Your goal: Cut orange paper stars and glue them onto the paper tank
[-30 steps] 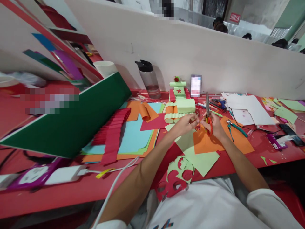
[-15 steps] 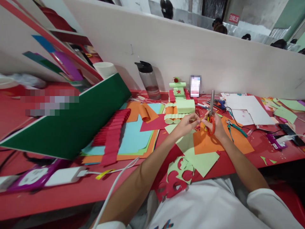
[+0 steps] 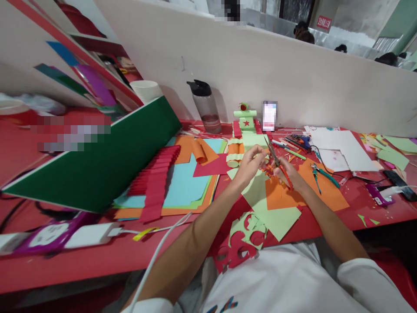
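My right hand [image 3: 289,173] is closed around orange-handled scissors [image 3: 274,155], whose blades point up and to the left, slightly parted. Close beside the blades, my left hand [image 3: 250,164] pinches a small piece of orange paper, mostly hidden by the fingers. Under and around both hands lie an orange sheet [image 3: 312,191] and a light green sheet [image 3: 283,217]. Just beyond my left hand stands a paper model [image 3: 246,124] of green, red and orange rolls, with a red star on it. Orange scraps are scattered below the blades.
Left of my hands are stacked coloured sheets [image 3: 177,184], a pleated red paper strip [image 3: 154,187] and a leaning green board [image 3: 97,169]. A bottle [image 3: 206,108] and a phone [image 3: 269,115] stand near the partition. Pliers [image 3: 327,176] lie to the right. A white cable [image 3: 156,256] crosses my left forearm.
The scissors have tipped from upright to leaning left, bringing their blades beside my left fingers. My left hand has lifted slightly. The view has shifted a little.
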Demonstrator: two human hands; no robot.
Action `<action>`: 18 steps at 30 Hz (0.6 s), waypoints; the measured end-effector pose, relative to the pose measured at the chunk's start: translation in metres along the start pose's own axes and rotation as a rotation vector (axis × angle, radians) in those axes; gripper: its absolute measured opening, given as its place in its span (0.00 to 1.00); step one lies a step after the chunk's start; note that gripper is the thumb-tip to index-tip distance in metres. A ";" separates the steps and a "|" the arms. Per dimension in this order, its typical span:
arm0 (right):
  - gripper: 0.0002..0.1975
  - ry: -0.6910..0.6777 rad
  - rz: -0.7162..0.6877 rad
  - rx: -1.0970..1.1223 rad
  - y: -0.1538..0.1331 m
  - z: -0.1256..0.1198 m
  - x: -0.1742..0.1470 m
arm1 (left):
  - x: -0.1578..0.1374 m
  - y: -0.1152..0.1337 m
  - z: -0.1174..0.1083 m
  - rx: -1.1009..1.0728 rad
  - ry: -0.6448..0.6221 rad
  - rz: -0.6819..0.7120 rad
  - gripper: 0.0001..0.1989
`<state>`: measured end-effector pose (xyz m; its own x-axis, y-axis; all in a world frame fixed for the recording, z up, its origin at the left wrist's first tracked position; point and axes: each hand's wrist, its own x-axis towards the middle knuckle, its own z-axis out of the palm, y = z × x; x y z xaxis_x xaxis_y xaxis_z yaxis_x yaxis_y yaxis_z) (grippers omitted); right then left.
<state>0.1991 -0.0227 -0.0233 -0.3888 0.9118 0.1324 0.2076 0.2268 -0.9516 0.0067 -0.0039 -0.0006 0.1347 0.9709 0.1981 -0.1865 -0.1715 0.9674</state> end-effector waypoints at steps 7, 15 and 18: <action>0.24 -0.019 -0.028 -0.055 -0.001 0.002 -0.001 | 0.002 -0.001 0.001 -0.071 0.053 -0.007 0.07; 0.26 -0.006 0.000 -0.051 0.005 0.002 0.000 | 0.000 0.002 0.003 -0.036 0.056 -0.013 0.08; 0.27 0.000 -0.002 -0.045 0.006 0.002 0.000 | -0.002 0.004 0.004 -0.028 0.051 -0.012 0.08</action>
<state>0.1983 -0.0217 -0.0292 -0.3890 0.9114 0.1341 0.2469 0.2434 -0.9380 0.0092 -0.0066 0.0032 0.0875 0.9802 0.1775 -0.2120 -0.1558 0.9648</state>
